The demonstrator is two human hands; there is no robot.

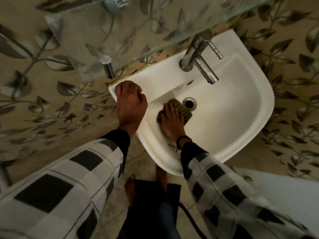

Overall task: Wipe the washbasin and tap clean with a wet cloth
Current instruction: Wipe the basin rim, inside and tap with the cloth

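Your right hand: fingers spread flat, pressing the cloth on the washbasin bottom, just beside the drain | your left hand: fingers curled over the basin's left back corner | tap: at back rim, untouched.

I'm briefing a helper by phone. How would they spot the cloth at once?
Find the white washbasin on the leaf-patterned wall. In its bowl, just left of the round drain, the right hand presses on the cloth: the only ribbed, olive-brown thing there.
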